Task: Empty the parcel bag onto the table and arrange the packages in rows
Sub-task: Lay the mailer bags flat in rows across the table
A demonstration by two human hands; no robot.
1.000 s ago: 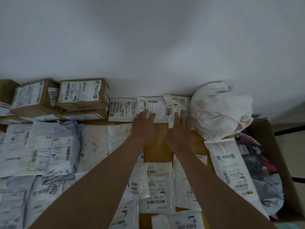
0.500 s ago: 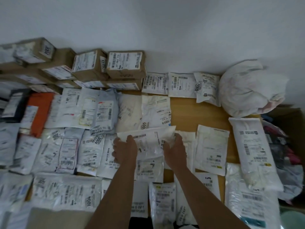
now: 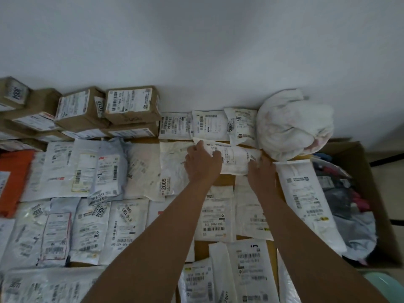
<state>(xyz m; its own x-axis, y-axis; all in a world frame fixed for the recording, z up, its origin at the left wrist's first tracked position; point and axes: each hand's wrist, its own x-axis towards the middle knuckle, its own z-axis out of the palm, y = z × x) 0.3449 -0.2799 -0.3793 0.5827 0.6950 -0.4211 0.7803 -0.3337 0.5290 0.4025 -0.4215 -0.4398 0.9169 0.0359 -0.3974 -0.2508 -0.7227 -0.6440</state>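
Dim, flat indoor light; soft, low-contrast wide-angle view.

No single light source in view; grey-white wall (image 3: 196, 44) slightly brighter toward upper right, shading darker at centre and left. Shadows faint and diffuse: thin dark bands under cardboard boxes (image 3: 131, 110), soft shade beneath forearms. No hard glare, only a weak sheen on wrinkled plastic mailers (image 3: 54, 228). Muted, greyish colours throughout, orange package (image 3: 13, 180) dulled. Label print mostly smeared, large digits alone legible. Slight motion blur around left hand (image 3: 202, 162) and right hand (image 3: 261, 173). Barrel distortion bending rows near the edges; lower corners softest, darkest inside open carton (image 3: 369, 178).
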